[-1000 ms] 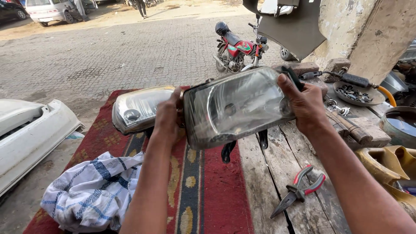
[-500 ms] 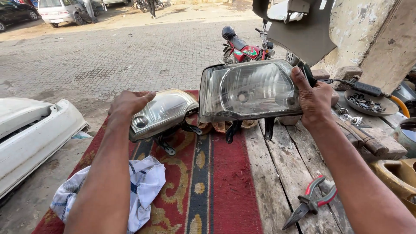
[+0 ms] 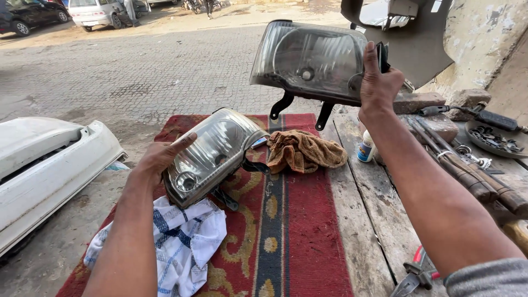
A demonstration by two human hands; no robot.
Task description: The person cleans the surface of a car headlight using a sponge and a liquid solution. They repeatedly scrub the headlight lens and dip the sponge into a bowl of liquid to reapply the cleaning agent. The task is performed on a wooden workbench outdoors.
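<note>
Head view, left to right. Far left: white car bumper [image 3: 44,165] lying on the ground beside the bench. Near left: white cloth with blue checks [image 3: 176,242] spread on the red patterned rug [image 3: 308,242], partly under the lower lamp. Left hand [image 3: 159,157] clamped on the left end of a clear headlight [image 3: 212,157], index finger stretched along its upper edge, remaining fingers hidden behind the housing; lamp tilted, lens facing up and toward the camera, raised just above the checked cloth, black brackets hanging below. Centre: crumpled brown rag [image 3: 305,151] on the rug, just right of that lamp. Above and farther off: smoked headlight [image 3: 311,60] held up in the air, lens toward the camera, two black mounting tabs pointing down. Right hand [image 3: 379,82] gripping its right edge, thumb upright against the front of the lens, fingers wrapped around the back. Below the wrist: small white bottle [image 3: 366,148] standing on the wooden planks [image 3: 368,209]. Far right: wooden-handled tools [image 3: 473,176] lying on the planks. Near right edge: red-handled pliers [image 3: 418,272], partly cut off by the forearm.
</note>
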